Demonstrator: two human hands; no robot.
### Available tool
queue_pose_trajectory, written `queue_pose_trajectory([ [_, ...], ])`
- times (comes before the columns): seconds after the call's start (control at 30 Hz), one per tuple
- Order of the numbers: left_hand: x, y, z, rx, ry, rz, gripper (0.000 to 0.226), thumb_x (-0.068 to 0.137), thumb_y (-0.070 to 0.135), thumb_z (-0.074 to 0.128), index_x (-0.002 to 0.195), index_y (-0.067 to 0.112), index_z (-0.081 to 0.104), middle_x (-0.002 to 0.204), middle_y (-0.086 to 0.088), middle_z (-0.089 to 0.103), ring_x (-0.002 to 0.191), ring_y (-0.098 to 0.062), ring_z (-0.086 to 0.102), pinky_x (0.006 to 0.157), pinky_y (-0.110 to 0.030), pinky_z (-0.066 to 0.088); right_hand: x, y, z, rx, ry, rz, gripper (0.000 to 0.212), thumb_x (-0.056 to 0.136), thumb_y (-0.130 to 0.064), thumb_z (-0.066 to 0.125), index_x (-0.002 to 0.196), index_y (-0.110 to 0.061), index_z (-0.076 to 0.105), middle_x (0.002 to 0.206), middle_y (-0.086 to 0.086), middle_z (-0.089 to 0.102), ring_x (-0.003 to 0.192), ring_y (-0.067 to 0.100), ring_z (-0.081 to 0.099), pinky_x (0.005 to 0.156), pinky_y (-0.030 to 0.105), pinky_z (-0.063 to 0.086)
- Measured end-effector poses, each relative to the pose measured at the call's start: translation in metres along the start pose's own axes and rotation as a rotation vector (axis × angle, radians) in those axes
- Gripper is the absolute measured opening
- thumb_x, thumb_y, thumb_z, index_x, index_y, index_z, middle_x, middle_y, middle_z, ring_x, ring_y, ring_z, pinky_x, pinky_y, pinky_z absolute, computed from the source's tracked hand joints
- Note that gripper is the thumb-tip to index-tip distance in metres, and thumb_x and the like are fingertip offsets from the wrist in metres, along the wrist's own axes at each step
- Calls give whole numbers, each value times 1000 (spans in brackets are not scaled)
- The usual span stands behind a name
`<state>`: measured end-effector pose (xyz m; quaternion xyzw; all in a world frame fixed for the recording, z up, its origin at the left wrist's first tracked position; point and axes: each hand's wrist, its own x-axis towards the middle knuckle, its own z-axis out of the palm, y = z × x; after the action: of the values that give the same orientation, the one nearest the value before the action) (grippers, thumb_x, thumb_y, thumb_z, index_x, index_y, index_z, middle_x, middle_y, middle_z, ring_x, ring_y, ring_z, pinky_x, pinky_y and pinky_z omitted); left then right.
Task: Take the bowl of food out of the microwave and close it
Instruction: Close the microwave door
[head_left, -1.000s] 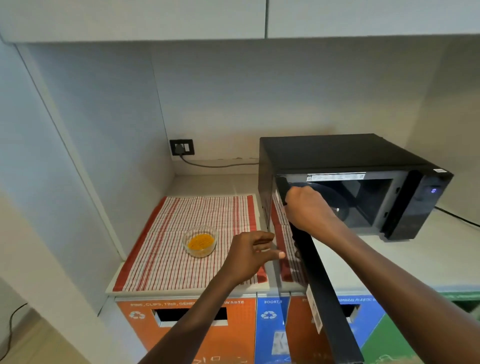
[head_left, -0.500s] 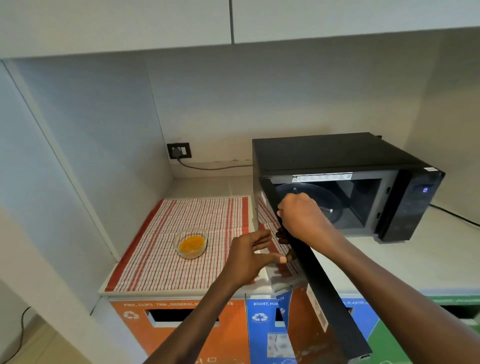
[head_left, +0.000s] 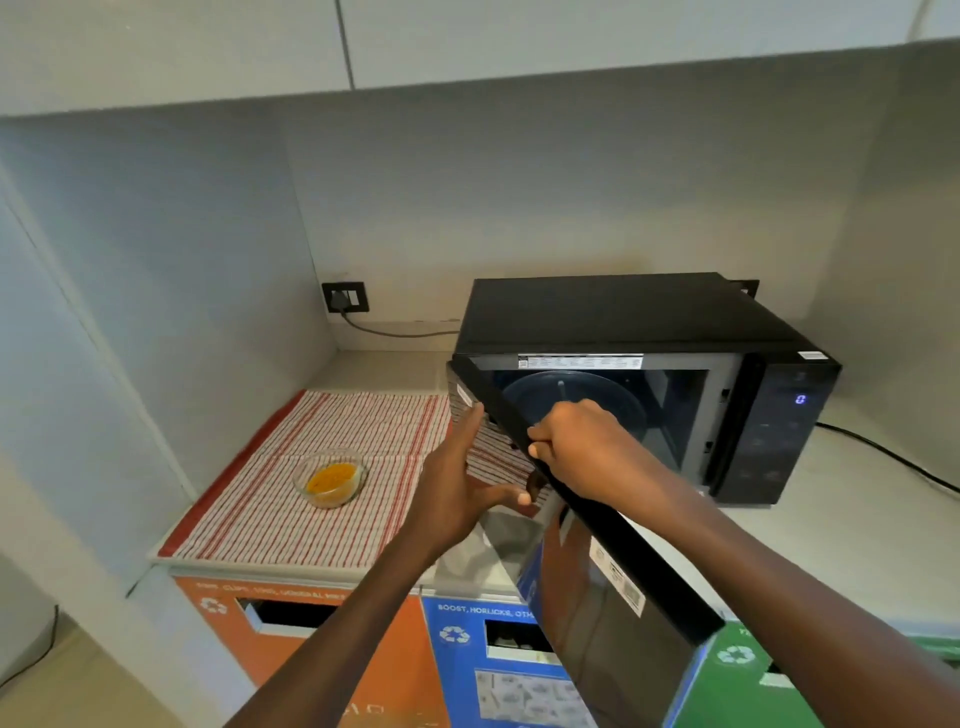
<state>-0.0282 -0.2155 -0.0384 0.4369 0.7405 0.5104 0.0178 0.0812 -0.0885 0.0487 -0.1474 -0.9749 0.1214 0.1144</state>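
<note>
Over on the left, the glass bowl (head_left: 331, 477) of yellow-orange food sits on the red-striped cloth (head_left: 291, 499) laid over the counter (head_left: 841, 551), well clear of the microwave (head_left: 644, 364). Moving right, the left hand (head_left: 457, 493) lies flat against the glossy outer face of the half-open door (head_left: 597, 566), fingers straight and close together, thumb stretched out sideways. Just past it, the right hand (head_left: 576, 447) is curled over the door's top edge, fingers wrapped tight around it. Behind, the microwave's cavity stands open with only the round turntable (head_left: 524, 400) showing inside, and the display glows blue on the far right.
</note>
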Motion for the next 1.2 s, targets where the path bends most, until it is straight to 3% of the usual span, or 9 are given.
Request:
queue_pose_trajectory([
  [0.07,7,5,12,111,5,12,91,62,50,84,138,50,33,142,27,46,134,15,35,105,-8,34,-10,16,-9,-17,-18,-45,22,92,-25,53,94,-13,72,91,6,69,88,23,61,67,31,45],
  [0.13,13,7,17,236,-24,-24,104,63,58,78,151,32,28,163,5,21,150,-8,12,121,-31,18,-16,27,-15,-15,-34,-68,23,93,-24,52,94,-13,72,91,6,69,87,22,61,69,33,48],
  [0.23,22,16,30,338,-24,-52,109,59,71,64,152,26,28,165,1,13,152,-19,5,120,-46,13,-26,53,-23,23,-48,-56,22,94,-26,51,95,-16,71,78,2,63,76,18,58,56,26,39],
  [0.3,28,22,39,398,-17,-52,104,65,62,70,152,24,29,164,2,15,150,-15,2,121,-47,11,-32,71,-27,43,-56,-49,23,94,-26,50,98,-17,71,73,0,59,69,15,54,51,23,34],
  [0.47,53,33,52,659,-70,-53,94,77,53,70,153,18,27,163,-1,22,152,-18,13,121,-41,14,-44,111,-37,124,-42,-18,23,94,-27,52,109,-20,69,96,4,71,80,18,63,69,33,54],
  [0.63,73,44,63,876,-66,-58,86,83,64,56,152,20,29,160,-1,30,148,-22,29,116,-40,28,-50,143,-48,72,-22,-31,27,97,-24,49,114,-12,65,108,10,69,100,26,63,85,36,52],
  [0.77,87,46,72,1003,-81,-19,87,84,67,50,150,13,32,157,-7,37,146,-24,34,115,-38,32,-52,165,-51,-8,0,-31,27,98,-23,46,117,-12,61,114,9,66,105,26,60,86,37,51],
  [1.0,107,50,88,1028,-106,-120,72,90,48,58,147,10,34,152,-10,44,139,-26,43,112,-39,40,-43,211,-39,-204,80,-6,24,95,-18,51,118,-13,52,112,15,64,85,22,62,66,27,42],
  [1.2,130,50,91,978,-170,-202,52,93,30,61,136,8,43,140,-14,51,126,-29,53,104,-40,44,-32,237,-23,-381,171,84,58,85,-19,67,134,-3,40,136,21,51,122,33,51,101,40,44],
])
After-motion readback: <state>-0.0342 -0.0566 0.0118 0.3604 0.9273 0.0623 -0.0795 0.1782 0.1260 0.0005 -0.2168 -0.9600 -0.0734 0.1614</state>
